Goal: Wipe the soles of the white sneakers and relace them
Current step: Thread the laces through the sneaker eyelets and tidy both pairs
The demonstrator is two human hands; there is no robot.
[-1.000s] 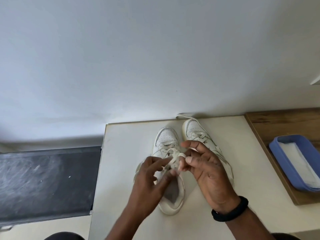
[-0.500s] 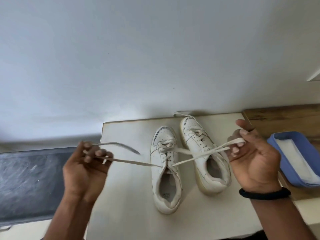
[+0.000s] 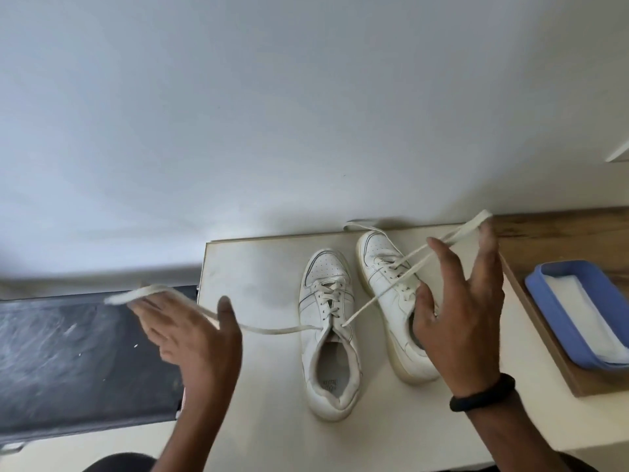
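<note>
Sneakers on pale tabletop against grey wall; wooden board, blue tray beside.

pale table, two white sneakers upright on it side by side, nearer sneaker, farther sneaker toward the far edge, wooden board on its right end

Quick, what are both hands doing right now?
Left hand: open, lace draped across its fingers.
Right hand: open, fingers spread, lace looped over fingertips.
</note>
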